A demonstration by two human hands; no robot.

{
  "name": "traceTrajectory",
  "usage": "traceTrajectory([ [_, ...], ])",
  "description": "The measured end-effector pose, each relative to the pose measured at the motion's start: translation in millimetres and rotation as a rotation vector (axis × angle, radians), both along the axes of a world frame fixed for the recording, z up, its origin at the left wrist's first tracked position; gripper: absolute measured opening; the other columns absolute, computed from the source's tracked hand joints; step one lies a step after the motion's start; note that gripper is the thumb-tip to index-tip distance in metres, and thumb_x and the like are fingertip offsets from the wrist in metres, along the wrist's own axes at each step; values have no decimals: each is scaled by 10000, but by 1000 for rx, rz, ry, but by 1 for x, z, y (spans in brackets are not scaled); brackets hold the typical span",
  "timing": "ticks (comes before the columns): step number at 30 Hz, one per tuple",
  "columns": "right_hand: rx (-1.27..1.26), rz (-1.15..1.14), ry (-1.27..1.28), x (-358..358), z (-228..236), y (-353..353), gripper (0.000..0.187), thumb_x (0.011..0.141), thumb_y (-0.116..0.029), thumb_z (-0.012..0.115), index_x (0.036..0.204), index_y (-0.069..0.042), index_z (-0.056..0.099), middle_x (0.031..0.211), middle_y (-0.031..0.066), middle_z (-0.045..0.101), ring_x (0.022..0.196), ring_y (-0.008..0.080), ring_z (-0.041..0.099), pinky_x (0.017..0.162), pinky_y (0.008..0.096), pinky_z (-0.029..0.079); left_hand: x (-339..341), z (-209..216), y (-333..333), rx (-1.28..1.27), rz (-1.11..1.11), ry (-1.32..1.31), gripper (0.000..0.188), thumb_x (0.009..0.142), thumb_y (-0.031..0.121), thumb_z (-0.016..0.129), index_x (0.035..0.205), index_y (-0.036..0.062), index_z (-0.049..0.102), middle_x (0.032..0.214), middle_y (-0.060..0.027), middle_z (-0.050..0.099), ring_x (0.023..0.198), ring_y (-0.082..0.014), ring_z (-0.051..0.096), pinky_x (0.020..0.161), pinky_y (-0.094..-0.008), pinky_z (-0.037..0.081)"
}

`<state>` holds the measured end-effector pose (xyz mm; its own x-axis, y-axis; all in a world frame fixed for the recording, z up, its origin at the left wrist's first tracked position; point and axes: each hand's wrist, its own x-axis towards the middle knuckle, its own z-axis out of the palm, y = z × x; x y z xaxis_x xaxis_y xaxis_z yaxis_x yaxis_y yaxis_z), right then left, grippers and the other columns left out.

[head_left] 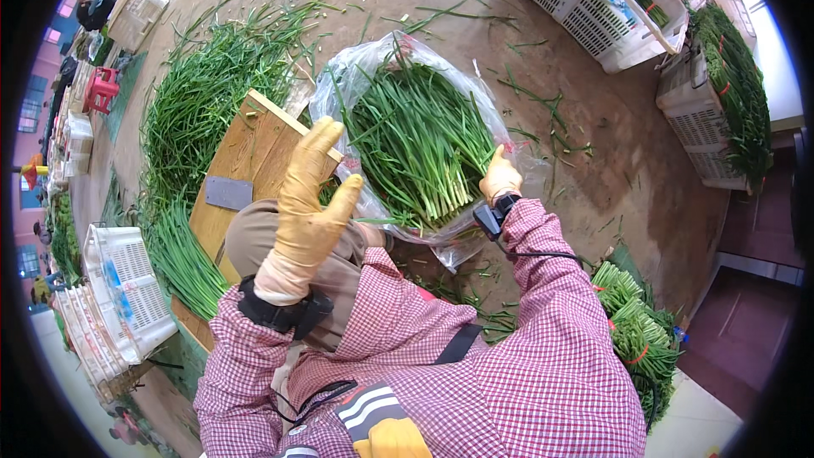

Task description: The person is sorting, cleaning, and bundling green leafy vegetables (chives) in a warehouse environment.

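Note:
A clear plastic bag (332, 76) lies spread on the floor in front of me, its rim around a pile of green garlic chives (415, 131). The pale cut ends point toward me and to the right. My left hand (314, 203), in a yellow rubber glove, is raised at the bag's left side with fingers spread and nothing in them. At the bag's right edge, my gloved right hand (502, 176) has its fingers curled on the plastic beside the chive ends; some fingers are hidden behind the hand.
To the left, a wooden board (254, 140) stands beside a big heap of loose chives (212, 76). White crates (127, 288) are at far left, with more crates (585, 4) at upper right. Tied chive bundles (632, 322) lie by my right elbow. Loose leaves litter the floor.

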<state>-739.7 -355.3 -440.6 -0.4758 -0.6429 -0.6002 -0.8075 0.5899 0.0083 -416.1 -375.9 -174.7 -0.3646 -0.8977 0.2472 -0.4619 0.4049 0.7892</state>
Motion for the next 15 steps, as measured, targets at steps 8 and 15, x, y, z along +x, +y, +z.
traceTrajectory([
  [8,-41,-5,-9,-4,-30,-10,934,892,-168,670,1613,-19,95,1275,197,671,1110,312,705,926,421,569,-6,-22,8,106,-52,-19,594,846,37,718,1414,39,541,1478,-199,500,1394,-342,471,1166,-403,362],
  [15,84,180,-71,-36,12,-15,1009,842,-339,743,1594,22,177,1328,200,647,1178,303,669,988,407,534,-1,-36,-1,222,20,105,529,868,44,703,1380,24,571,1446,-190,531,1369,-313,497,1169,-388,353],
])
